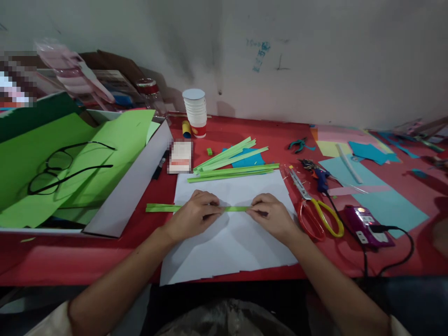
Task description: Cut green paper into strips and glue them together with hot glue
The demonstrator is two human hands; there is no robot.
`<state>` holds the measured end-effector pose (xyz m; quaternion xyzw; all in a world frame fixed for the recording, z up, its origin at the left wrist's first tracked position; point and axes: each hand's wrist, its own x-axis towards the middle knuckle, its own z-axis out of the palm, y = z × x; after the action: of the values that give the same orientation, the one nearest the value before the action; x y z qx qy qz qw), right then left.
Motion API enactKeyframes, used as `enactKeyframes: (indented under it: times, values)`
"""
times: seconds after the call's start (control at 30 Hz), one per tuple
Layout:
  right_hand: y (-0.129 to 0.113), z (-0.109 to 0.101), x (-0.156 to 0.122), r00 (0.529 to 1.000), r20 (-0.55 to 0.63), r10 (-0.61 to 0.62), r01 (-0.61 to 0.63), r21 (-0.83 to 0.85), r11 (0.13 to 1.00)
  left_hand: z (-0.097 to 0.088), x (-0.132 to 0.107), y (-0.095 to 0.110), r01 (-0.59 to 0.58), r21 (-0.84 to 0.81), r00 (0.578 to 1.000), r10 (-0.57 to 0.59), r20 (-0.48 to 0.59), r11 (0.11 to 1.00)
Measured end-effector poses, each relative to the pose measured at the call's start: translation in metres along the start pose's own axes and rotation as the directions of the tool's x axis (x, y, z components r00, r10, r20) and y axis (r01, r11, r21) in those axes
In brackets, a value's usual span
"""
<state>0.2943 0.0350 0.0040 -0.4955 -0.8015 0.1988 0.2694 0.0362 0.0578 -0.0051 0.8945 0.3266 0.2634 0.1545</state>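
Left hand and right hand, fingertips closed, pinch a green strip at 2 spots over the white paper; remotely, I'd steer both for even, level tension.

The light is dim and greyish; the left hand and right hand cast soft shadows on the white paper. Wide-angle distortion bends the edges, the red table blurs rightward, and pixelation hides patches leftward.
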Motion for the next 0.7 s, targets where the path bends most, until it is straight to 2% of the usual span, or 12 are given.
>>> enactKeyframes:
  times: [0.13, 0.2, 0.3, 0.37, 0.43, 0.5, 0.57, 0.63, 0.7]
  values:
    - [-0.002, 0.001, 0.01, 0.978, 0.089, 0.188, -0.188, -0.004, 0.982, -0.002, 0.003, 0.001, 0.062, -0.102, 0.998, -0.064, -0.015, 0.993]
    - [-0.006, 0.0, 0.013, 0.965, 0.123, 0.23, -0.225, -0.047, 0.973, -0.003, 0.006, 0.005, 0.102, -0.105, 0.995, -0.102, 0.007, 0.989]
    - [-0.013, -0.003, 0.017, 0.962, 0.145, 0.231, -0.221, -0.081, 0.972, -0.001, 0.018, 0.015, 0.186, -0.005, 0.98, -0.185, 0.07, 0.983]
    - [-0.015, -0.004, 0.022, 0.963, 0.133, 0.234, -0.235, -0.01, 0.972, 0.002, 0.032, 0.021, 0.231, 0.019, 0.966, -0.232, 0.113, 0.973]
    - [-0.015, -0.003, 0.03, 0.961, 0.102, 0.256, -0.269, 0.148, 0.952, 0.004, 0.049, 0.024, 0.319, -0.081, 0.94, -0.305, 0.153, 0.944]
    - [-0.014, -0.002, 0.042, 0.948, 0.076, 0.309, -0.315, 0.354, 0.881, 0.003, 0.066, 0.022, 0.453, -0.219, 0.882, -0.401, 0.246, 0.864]
    - [-0.014, -0.002, 0.055, 0.919, 0.074, 0.387, -0.359, 0.562, 0.745, -0.002, 0.079, 0.018, 0.572, -0.374, 0.817, -0.467, 0.337, 0.73]
    - [-0.015, -0.002, 0.066, 0.886, 0.109, 0.451, -0.381, 0.727, 0.572, -0.008, 0.086, 0.012, 0.622, -0.504, 0.783, -0.493, 0.38, 0.599]
    - [-0.017, 0.001, 0.071, 0.863, 0.137, 0.486, -0.375, 0.819, 0.434, -0.011, 0.087, 0.006, 0.636, -0.575, 0.765, -0.516, 0.384, 0.515]
